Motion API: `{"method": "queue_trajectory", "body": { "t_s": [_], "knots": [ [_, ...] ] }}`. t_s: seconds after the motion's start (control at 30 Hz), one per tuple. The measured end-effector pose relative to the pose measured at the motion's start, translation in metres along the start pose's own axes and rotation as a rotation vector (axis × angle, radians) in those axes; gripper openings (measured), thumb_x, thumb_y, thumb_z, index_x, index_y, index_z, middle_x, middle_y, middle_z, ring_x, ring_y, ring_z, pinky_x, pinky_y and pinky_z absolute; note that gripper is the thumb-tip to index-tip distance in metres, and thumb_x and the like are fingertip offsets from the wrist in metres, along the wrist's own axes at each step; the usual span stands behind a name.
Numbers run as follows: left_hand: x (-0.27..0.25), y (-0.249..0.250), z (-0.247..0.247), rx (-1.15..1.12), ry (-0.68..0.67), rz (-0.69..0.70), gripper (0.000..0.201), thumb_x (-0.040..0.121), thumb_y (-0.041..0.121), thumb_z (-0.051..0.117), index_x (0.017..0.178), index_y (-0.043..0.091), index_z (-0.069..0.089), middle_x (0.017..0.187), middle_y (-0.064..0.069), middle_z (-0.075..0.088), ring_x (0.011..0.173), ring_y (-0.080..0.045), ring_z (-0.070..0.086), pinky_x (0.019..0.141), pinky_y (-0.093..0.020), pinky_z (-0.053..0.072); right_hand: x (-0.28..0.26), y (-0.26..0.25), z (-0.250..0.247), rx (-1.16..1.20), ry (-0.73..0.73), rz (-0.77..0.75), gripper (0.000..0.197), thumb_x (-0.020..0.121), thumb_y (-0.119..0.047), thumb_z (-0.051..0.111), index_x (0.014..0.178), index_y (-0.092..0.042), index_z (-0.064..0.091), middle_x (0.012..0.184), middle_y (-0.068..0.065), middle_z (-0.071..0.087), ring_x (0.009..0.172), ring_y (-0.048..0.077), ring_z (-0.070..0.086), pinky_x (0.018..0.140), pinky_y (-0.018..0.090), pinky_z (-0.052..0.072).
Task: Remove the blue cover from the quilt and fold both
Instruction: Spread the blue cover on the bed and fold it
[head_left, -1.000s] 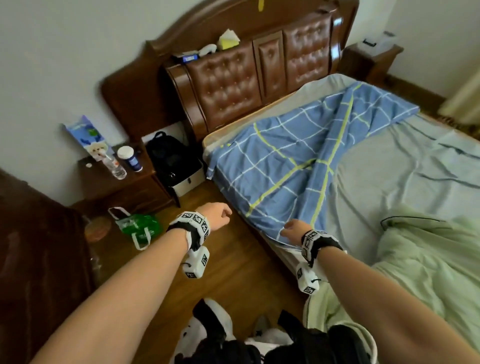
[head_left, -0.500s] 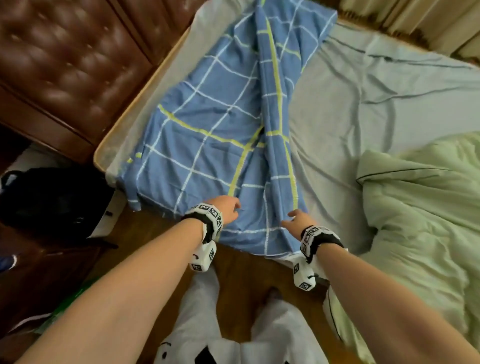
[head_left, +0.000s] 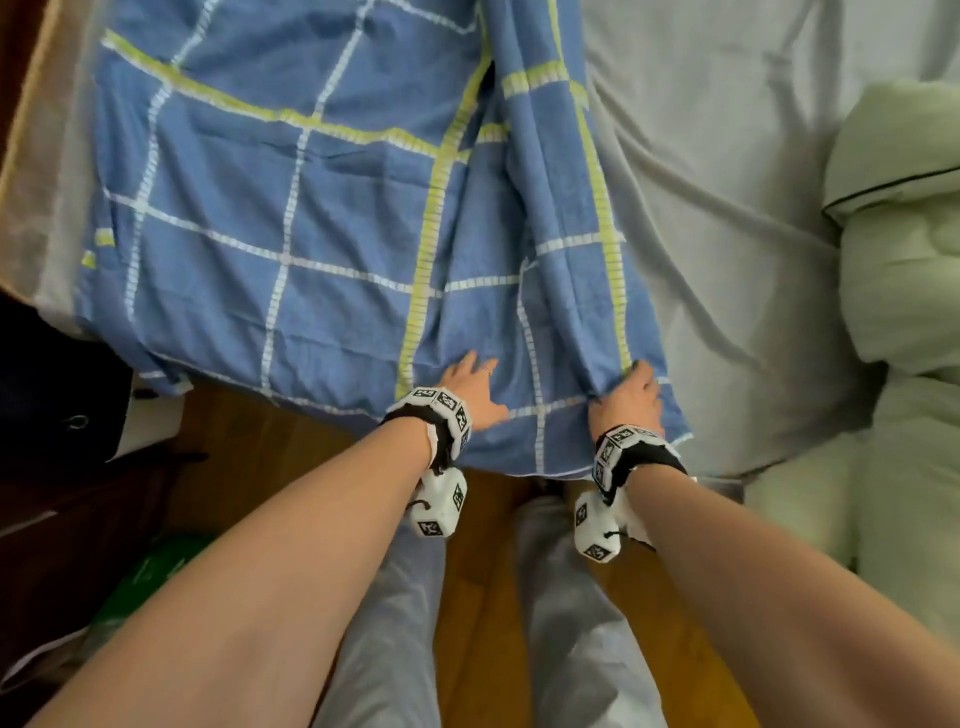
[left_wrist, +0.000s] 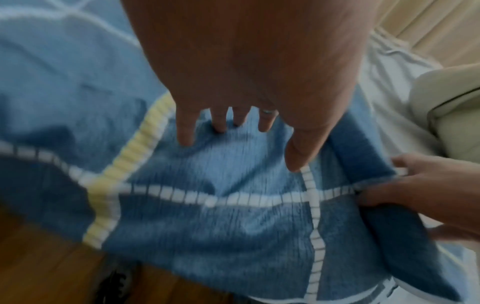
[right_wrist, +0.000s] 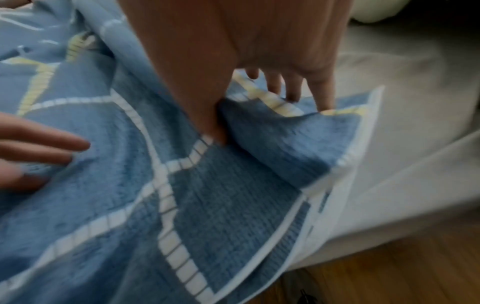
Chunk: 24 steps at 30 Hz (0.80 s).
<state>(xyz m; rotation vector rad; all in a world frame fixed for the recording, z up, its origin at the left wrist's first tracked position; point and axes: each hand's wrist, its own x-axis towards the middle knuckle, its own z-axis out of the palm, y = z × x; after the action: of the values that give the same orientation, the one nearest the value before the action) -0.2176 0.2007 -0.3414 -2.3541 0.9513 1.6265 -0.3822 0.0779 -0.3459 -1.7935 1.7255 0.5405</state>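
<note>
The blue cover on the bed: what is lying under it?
Under the blue cover lies the grey bedsheet, visible around it. Its near edge hangs over the wooden floor. Anything else beneath stays hidden. The green quilt lies apart, to the right.

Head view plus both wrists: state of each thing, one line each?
blue cover: off the quilt, spread on the bed, near edge hanging over the side, creased lengthwise.
quilt: pale green, bare, bunched at the right of the bed.
bed sheet: grey, wrinkled.
left hand: fingers straight, pressing flat on the cover.
right hand: pinches a fold of the cover.
</note>
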Motion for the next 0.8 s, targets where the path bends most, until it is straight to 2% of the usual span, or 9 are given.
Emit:
{"method": "queue_trajectory", "body": {
  "t_s": [0.07, 0.1, 0.23, 0.37, 0.43, 0.53, 0.6, 0.7, 0.8],
  "knots": [
    [0.007, 0.008, 0.016, -0.011, -0.061, -0.046, 0.085, 0.086, 0.059, 0.058, 0.155, 0.029, 0.017, 0.162, -0.004, -0.015, 0.149, -0.034, -0.004, 0.120, -0.050, 0.011, 0.006, 0.013, -0.006, 0.008, -0.032, 0.015, 0.032, 0.093, -0.020, 0.050, 0.123, -0.011, 0.049, 0.126, 0.020, 0.055, 0.116, 0.043, 0.052, 0.092, 0.045, 0.043],
    [0.006, 0.014, 0.018, -0.028, -0.086, -0.059, 0.084, 0.085, 0.067, 0.053, 0.154, 0.031, 0.022, 0.163, -0.004, -0.010, 0.149, -0.034, -0.002, 0.120, -0.051, 0.011, 0.007, 0.018, -0.012, -0.003, -0.048, -0.019, 0.026, 0.095, -0.020, 0.045, 0.118, -0.011, 0.052, 0.121, 0.020, 0.059, 0.111, 0.043, 0.054, 0.090, 0.044, 0.044],
    [-0.022, 0.049, -0.006, -0.341, -0.116, -0.025, 0.077, 0.087, 0.077, 0.032, 0.144, 0.025, 0.044, 0.151, -0.001, 0.042, 0.137, -0.026, 0.040, 0.112, -0.041, 0.029, -0.005, 0.018, -0.047, 0.045, -0.191, -0.243, 0.025, 0.097, -0.021, 0.043, 0.110, -0.008, 0.060, 0.114, 0.023, 0.064, 0.105, 0.041, 0.059, 0.088, 0.041, 0.048],
    [-0.063, 0.089, -0.054, -0.626, 0.039, 0.022, 0.088, 0.072, 0.085, 0.044, 0.127, 0.019, 0.062, 0.134, -0.003, 0.059, 0.125, -0.024, 0.053, 0.109, -0.043, 0.038, -0.040, -0.005, -0.095, -0.071, -0.342, -0.444, 0.026, 0.096, -0.030, 0.050, 0.103, -0.009, 0.065, 0.107, 0.020, 0.068, 0.099, 0.038, 0.062, 0.083, 0.037, 0.049],
    [-0.086, 0.100, -0.078, -0.559, 0.096, 0.007, 0.073, 0.073, 0.070, 0.057, 0.109, 0.007, 0.068, 0.114, -0.015, 0.068, 0.106, -0.032, 0.063, 0.094, -0.044, 0.050, -0.063, -0.019, -0.116, -0.190, -0.417, -0.553, 0.020, 0.092, -0.030, 0.057, 0.092, -0.011, 0.065, 0.100, 0.018, 0.067, 0.096, 0.036, 0.063, 0.077, 0.033, 0.045],
    [-0.124, 0.093, -0.104, -0.420, 0.212, -0.040, 0.032, 0.092, 0.024, 0.058, 0.098, -0.007, 0.065, 0.100, -0.028, 0.067, 0.094, -0.040, 0.066, 0.077, -0.041, 0.055, -0.100, -0.040, -0.139, -0.275, -0.504, -0.650, 0.011, 0.082, -0.026, 0.068, 0.078, -0.023, 0.059, 0.087, 0.008, 0.064, 0.089, 0.030, 0.064, 0.069, 0.027, 0.042],
    [-0.150, 0.075, -0.121, -0.416, 0.247, -0.079, 0.026, 0.092, 0.017, 0.055, 0.098, -0.007, 0.062, 0.102, -0.027, 0.067, 0.091, -0.038, 0.067, 0.072, -0.037, 0.056, -0.124, -0.058, -0.144, -0.303, -0.520, -0.689, 0.010, 0.080, -0.024, 0.072, 0.085, -0.022, 0.064, 0.085, 0.005, 0.063, 0.086, 0.026, 0.062, 0.066, 0.024, 0.038],
    [-0.182, 0.031, -0.141, -0.452, 0.310, -0.130, 0.029, 0.097, 0.015, 0.047, 0.109, -0.008, 0.060, 0.106, -0.025, 0.066, 0.070, -0.028, 0.062, 0.060, -0.030, 0.055, -0.158, -0.093, -0.135, -0.301, -0.534, -0.703, 0.023, 0.080, -0.024, 0.072, 0.068, -0.023, 0.052, 0.075, -0.002, 0.056, 0.076, 0.021, 0.056, 0.059, 0.023, 0.036],
    [-0.207, -0.028, -0.159, -0.512, 0.348, -0.181, 0.033, 0.097, 0.018, 0.052, 0.118, -0.006, 0.060, 0.107, -0.021, 0.064, 0.079, -0.028, 0.063, 0.076, -0.036, 0.058, -0.190, -0.140, -0.109, -0.316, -0.560, -0.742, 0.018, 0.079, -0.026, 0.071, 0.072, -0.024, 0.055, 0.080, 0.000, 0.059, 0.076, 0.020, 0.057, 0.065, 0.025, 0.041]
  ]
}}
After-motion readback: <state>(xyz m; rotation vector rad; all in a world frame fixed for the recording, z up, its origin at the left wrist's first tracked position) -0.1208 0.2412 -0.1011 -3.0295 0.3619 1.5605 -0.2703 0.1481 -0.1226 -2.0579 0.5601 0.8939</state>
